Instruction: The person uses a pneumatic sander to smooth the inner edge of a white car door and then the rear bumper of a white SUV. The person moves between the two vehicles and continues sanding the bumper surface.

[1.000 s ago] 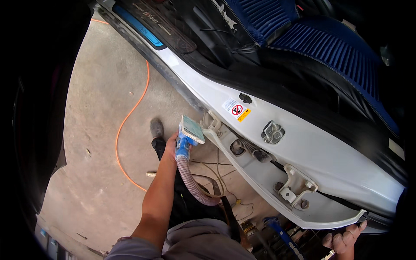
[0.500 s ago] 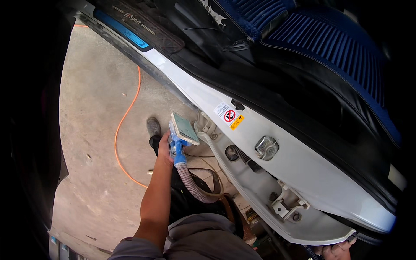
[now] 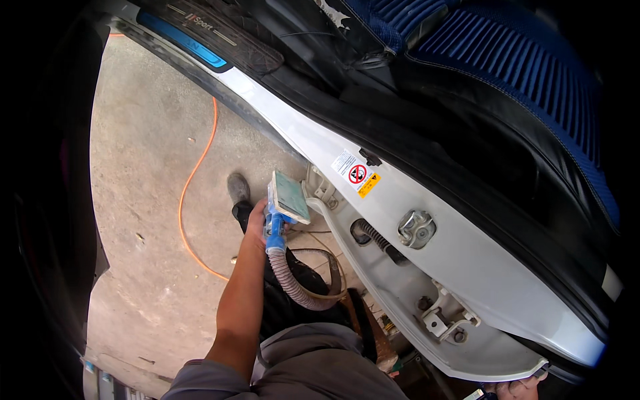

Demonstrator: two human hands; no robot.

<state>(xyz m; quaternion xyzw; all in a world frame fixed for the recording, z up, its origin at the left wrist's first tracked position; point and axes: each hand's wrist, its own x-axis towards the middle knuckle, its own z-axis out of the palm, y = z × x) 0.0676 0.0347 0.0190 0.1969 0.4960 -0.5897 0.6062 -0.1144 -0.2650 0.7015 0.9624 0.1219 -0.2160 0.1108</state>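
My left hand [image 3: 257,223] is wrapped round a blue power sander [image 3: 275,230] with a corrugated grey hose [image 3: 293,283]. Its flat rectangular pad [image 3: 291,196], pale green on the face, is tilted up and turned toward the car. The pad is close beside the white door pillar [image 3: 373,200]; I cannot tell whether they touch. At the lower right edge, my right hand [image 3: 515,389] is partly cut off, its fingers bent by the end of the white panel. What those fingers close on is hidden.
The pillar carries a metal door striker [image 3: 417,229], warning stickers [image 3: 359,175] and a hinge [image 3: 440,320]. A ribbed black cable sleeve [image 3: 380,241] enters the panel. Beyond is a blue-and-black seat [image 3: 513,80]. An orange cord [image 3: 190,193] crosses the concrete floor [image 3: 147,220] near my shoe [image 3: 237,188].
The view has shifted slightly. My left hand and the sander have moved a little, with the pad turned somewhat more toward me. A whitish thing now shows beside my right hand.
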